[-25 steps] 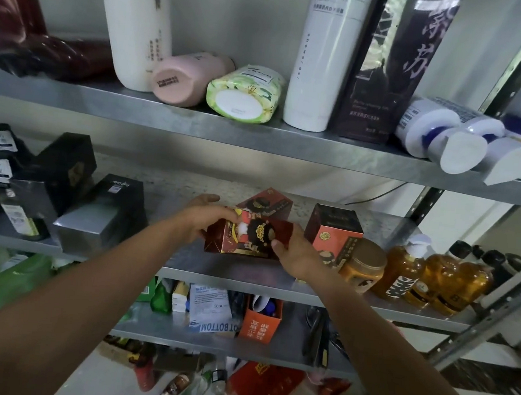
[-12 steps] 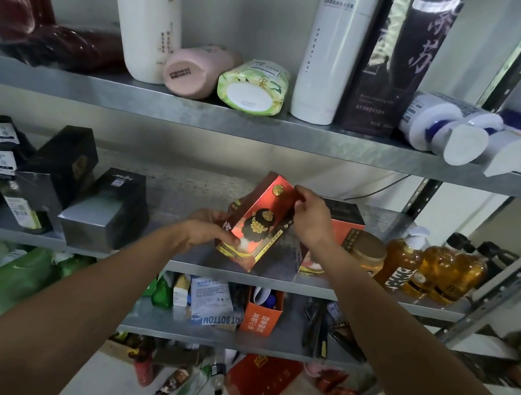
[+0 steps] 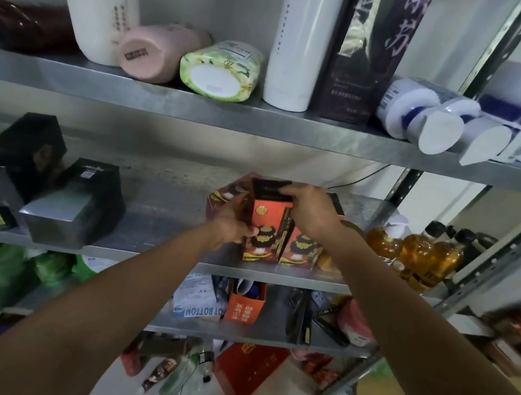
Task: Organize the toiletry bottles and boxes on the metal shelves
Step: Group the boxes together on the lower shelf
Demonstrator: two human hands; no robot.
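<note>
A red box with a dark top (image 3: 266, 226) stands upright on the middle metal shelf (image 3: 161, 219). My left hand (image 3: 229, 223) grips its left side and my right hand (image 3: 310, 213) holds its top. A matching red box (image 3: 300, 249) stands right beside it on the right, touching. A third red box (image 3: 221, 198) lies behind my left hand, mostly hidden.
Amber bottles (image 3: 419, 254) crowd the shelf's right end; black boxes (image 3: 77, 202) sit at its left. The upper shelf (image 3: 197, 108) holds white bottles (image 3: 296, 41), a pink bottle (image 3: 158, 53), a green pack (image 3: 220, 69). An orange box (image 3: 244, 302) sits on the lower shelf.
The red box went from lying flat, to tilted, to upright beside the other red box. My right hand moved from its side to its top.
</note>
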